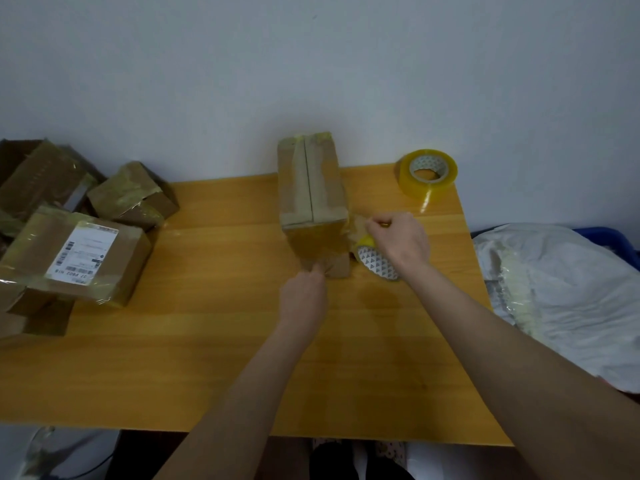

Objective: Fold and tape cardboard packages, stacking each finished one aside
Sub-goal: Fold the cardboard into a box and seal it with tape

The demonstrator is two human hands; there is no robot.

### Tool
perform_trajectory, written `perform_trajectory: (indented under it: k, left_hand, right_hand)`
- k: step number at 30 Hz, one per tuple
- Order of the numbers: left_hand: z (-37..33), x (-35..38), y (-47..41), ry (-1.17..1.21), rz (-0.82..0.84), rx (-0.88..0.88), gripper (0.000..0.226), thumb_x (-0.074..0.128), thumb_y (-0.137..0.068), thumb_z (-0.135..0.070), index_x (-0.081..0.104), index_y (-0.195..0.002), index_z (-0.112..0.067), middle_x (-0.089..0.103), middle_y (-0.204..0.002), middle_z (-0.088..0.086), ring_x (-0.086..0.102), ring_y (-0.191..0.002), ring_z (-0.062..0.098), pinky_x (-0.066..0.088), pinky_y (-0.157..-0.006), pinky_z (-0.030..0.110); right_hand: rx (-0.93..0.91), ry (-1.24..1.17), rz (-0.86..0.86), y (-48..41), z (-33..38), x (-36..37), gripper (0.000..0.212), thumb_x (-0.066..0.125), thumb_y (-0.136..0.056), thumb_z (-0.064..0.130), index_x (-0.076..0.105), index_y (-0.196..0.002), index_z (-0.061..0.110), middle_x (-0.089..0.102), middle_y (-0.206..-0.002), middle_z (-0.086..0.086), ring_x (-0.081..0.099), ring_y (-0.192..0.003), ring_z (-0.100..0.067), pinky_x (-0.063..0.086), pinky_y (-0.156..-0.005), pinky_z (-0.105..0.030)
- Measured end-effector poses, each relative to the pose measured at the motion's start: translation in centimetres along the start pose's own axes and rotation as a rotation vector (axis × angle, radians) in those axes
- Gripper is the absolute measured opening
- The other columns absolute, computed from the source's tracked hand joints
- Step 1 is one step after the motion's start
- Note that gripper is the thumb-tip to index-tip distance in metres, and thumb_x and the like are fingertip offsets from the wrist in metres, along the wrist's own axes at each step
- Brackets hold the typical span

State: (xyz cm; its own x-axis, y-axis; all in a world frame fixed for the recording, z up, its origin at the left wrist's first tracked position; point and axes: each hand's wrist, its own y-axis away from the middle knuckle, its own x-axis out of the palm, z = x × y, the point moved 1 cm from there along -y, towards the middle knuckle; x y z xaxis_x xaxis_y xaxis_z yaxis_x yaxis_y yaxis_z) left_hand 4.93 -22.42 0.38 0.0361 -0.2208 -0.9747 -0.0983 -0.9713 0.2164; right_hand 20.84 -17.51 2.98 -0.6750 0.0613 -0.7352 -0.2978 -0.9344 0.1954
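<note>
Cardboard package (311, 188) stands mid-table, long side running away from the camera, top seam between the 2 flaps visible w/ tape along it. Near end face is glossy w/ fresh tape wrapped down over it.

Left hand (304, 299) is at the bottom of that near face, fingers pinched narrow on the lower edge, apparently pressing the tape end flat or steadying the box; exact contact is blurred. Right hand (398, 240) sits just beside the pkg's right near corner, fingers curled shut on a tape roll (375, 263), w/ a strip of tape running from the roll to the box corner.

Step in hand, as I read it: taping the near end, strip not yet cut. Next move likely calls for pulling the strip taut round the corner, tearing it off, smoothing it down, then moving the pkg to the pile at left. Left hand needs to hold the box firm so it doesn't tip, since it stands tall and narrow.

Count: 1 pkg in work; 2 tape rolls, 1 in hand and a spare roll (427, 174) at the table's far right corner, well apart from the box; finished pile (72, 230) at left shows approx 4 boxes, but overlap makes that unsure. 1 table (207, 358). 1 heap of white poly bags (561, 289) at right, no. unclear.
</note>
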Motion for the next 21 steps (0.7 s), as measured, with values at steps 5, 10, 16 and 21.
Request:
perform_trajectory:
  k: [5,10,16,21]
  left_hand:
    - [1.4,5.2,1.4,0.012,0.172,0.057,0.034,0.041,-0.094,0.001,0.039,-0.124,-0.016,0.053,-0.116,0.005,0.064,-0.086,0.03,0.039,-0.059,0.034]
    - [1.5,5.1,0.7,0.155,-0.156,0.161,0.028,0.052,-0.088,-0.011,0.057,-0.115,-0.009,0.055,-0.113,0.011,0.058,-0.094,0.031,0.046,-0.069,0.036]
    - [-1.6,-2.9,-5.2,0.055,-0.364,0.318,0.057,0.051,-0.094,-0.027,0.031,-0.147,-0.025,0.032,-0.153,0.002,0.027,-0.14,0.022,0.022,-0.115,0.042]
    - [-0.2,-2.0,-6.5,-0.018,-0.202,0.352,0.049,0.05,-0.094,-0.015,0.044,-0.139,-0.035,0.022,-0.157,-0.006,0.013,-0.146,0.021,0.007,-0.119,0.044]
  right_hand:
    - [0.057,-0.119,-0.008,-0.3,-1.1,0.6,0.024,0.055,-0.094,0.039,0.071,-0.11,0.03,0.073,-0.098,0.003,0.06,-0.077,-0.014,0.051,-0.069,-0.028]
    - [0.122,-0.244,-0.008,-0.8,-1.9,1.1,0.025,0.058,-0.092,0.038,0.071,-0.112,0.029,0.072,-0.104,0.004,0.05,-0.073,-0.008,0.046,-0.072,-0.027]
    - [0.111,-0.215,0.021,-0.4,-2.0,0.6,0.024,0.06,-0.092,0.037,0.072,-0.111,0.029,0.072,-0.101,0.003,0.052,-0.072,-0.01,0.044,-0.067,-0.024]
    - [0.029,-0.024,0.069,-0.3,-2.9,-0.1,0.024,0.056,-0.093,0.043,0.071,-0.11,0.034,0.073,-0.092,0.004,0.063,-0.075,-0.014,0.052,-0.066,-0.029]
